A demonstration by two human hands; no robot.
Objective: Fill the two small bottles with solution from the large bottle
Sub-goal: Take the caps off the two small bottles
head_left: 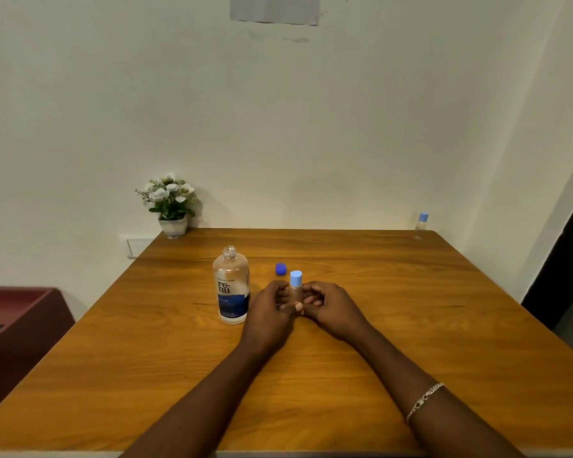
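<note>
The large clear bottle (232,287) with a blue and white label stands uncapped at the table's middle. Its dark blue cap (280,269) lies on the wood just right of it. A small clear bottle with a light blue cap (295,283) stands upright between my hands. My left hand (272,307) wraps its left side and my right hand (328,305) touches its right side, fingers curled around the body. The second small bottle (421,225), capped in light blue, stands at the far right corner of the table.
The wooden table (311,375) reaches the white wall. A small pot of white flowers (171,206) sits at the far left corner. A dark red cabinet (17,328) stands left of the table. A dark doorway lies at the right.
</note>
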